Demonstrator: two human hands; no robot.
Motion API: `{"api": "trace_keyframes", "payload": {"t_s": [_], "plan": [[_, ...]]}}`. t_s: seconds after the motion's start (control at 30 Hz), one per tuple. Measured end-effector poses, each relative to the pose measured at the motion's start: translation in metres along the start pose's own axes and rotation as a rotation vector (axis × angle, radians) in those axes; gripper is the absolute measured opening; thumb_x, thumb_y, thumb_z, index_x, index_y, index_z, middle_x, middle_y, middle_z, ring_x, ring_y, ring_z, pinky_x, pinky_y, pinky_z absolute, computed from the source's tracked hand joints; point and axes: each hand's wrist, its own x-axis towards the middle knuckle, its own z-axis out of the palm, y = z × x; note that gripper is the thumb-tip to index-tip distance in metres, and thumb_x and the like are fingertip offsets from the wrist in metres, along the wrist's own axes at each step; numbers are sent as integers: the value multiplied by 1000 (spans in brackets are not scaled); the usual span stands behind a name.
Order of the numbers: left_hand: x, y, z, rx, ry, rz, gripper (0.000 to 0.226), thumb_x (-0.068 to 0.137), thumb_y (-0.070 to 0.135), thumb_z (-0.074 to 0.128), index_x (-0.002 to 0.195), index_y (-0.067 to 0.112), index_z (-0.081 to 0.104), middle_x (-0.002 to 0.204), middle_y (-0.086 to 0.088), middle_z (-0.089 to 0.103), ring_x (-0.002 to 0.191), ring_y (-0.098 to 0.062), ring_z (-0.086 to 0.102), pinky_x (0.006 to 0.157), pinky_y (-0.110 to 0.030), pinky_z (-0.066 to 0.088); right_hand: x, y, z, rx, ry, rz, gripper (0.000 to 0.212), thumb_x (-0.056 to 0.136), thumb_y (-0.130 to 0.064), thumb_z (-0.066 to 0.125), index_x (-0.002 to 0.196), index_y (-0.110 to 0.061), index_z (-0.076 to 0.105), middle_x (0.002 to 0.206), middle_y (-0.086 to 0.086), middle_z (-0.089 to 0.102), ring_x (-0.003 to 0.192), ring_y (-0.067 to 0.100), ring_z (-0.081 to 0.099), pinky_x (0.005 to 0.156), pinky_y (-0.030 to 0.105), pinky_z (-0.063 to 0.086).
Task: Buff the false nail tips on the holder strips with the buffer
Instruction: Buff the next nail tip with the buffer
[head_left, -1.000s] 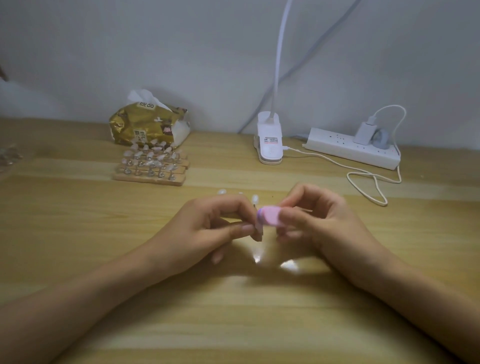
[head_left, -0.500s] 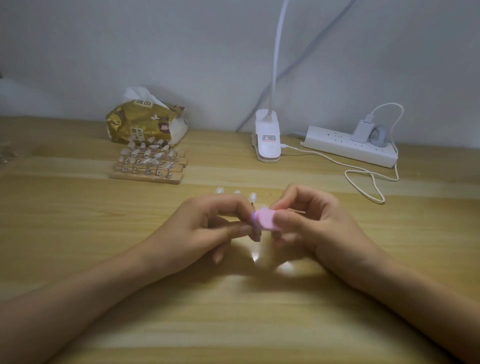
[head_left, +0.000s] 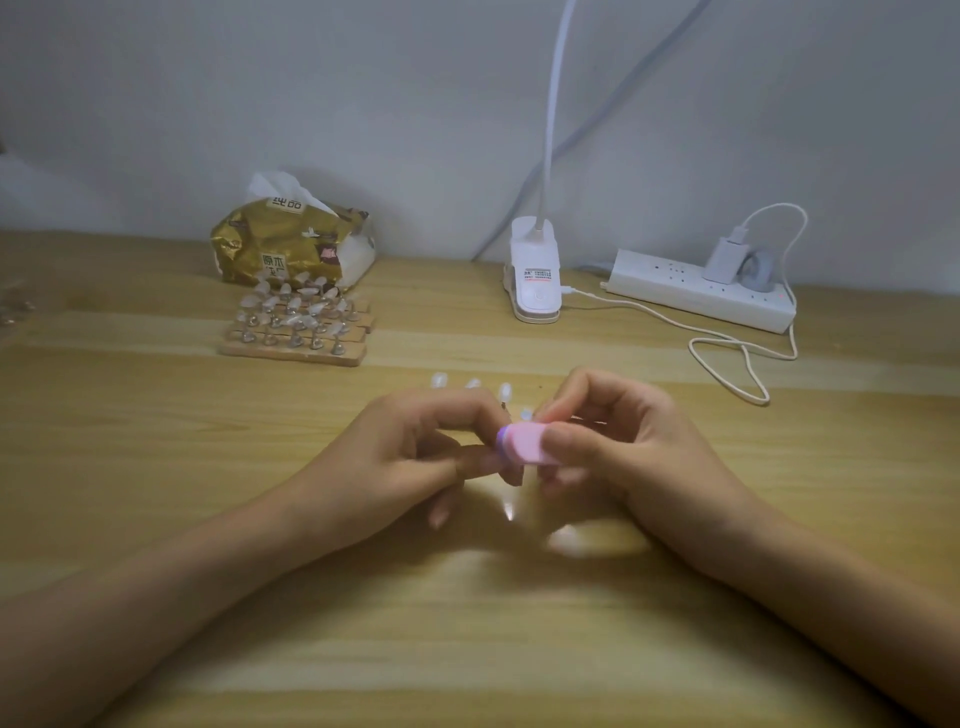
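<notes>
The desk looks like pale wood-grain laminate, smooth, with a soft sheen that catches glare in the lower middle. In the upper left, the tissue pack is crinkly glossy gold plastic with soft white paper poking out. In front of it, the holder strips are bare matt wood with shiny metal-looking stands and frosted, see-through plastic nail tips. In the centre, the buffer is matt pink and foamy-looking. The lamp clip and power strip are smooth white plastic.
</notes>
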Motion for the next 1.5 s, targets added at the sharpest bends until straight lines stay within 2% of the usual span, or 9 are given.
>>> {"api": "trace_keyframes", "payload": {"t_s": [0.37,0.5,0.63,0.77,0.9,1.07,1.17,1.33,1.5], "plan": [[0,0,0,-21,20,-11,14,89,14,62,82,25,68,87,-2,72,43,-9,48,56,-14,45,0,-2,-7,24,49,2,21,71,-9,87,70,-20,69,78,4,69,63,10,64,57,18,55],[1,0,0,-19,7,-1,5,88,17,65,85,20,68,82,5,70,43,-9,50,50,-16,43,-3,0,1,47,-77,-2,18,79,-4,77,74,-18,69,80,5,69,63,12,65,58,20,55],[1,1,0,-41,20,-10,12,88,15,62,82,22,69,87,-4,73,43,-10,50,49,-18,44,0,-4,-7,61,83,29,19,67,-12,85,68,-21,68,79,9,69,66,14,63,58,20,55],[0,0,0,-27,4,-6,10,88,13,62,85,21,69,85,-1,72,44,-11,52,50,-17,44,-2,0,1,51,-61,24,18,78,-5,78,73,-19,69,79,7,69,63,12,65,58,21,55],[0,1,0,-51,8,-7,14,88,15,63,82,25,69,87,-2,73,44,-9,52,49,-18,46,0,-4,-6,49,61,32,17,68,-12,84,68,-21,69,78,7,68,66,14,63,58,20,55],[0,1,0,-34,4,-6,4,89,20,66,87,20,69,85,0,71,45,-11,54,51,-17,46,-2,1,0,32,-54,21,16,79,-4,78,75,-16,68,79,6,68,64,13,65,58,21,55],[0,2,0,-53,16,-11,14,89,14,63,83,25,69,87,-2,72,46,-11,53,51,-19,46,0,-2,-5,49,55,37,14,72,-13,80,69,-20,69,79,7,68,69,15,64,59,21,55],[-2,1,-1,-2,6,7,28,88,-14,54,89,11,68,83,2,71,45,-12,54,57,-12,47,-1,2,0,61,-76,54,15,81,-6,76,75,-17,68,79,9,67,63,13,63,59,22,56],[0,3,1,-10,38,-4,16,89,7,60,85,20,68,86,1,72,45,-13,55,51,-18,46,-1,-4,-5,157,-40,62,12,74,-14,78,71,-21,68,79,7,67,64,11,63,59,22,56]]}}
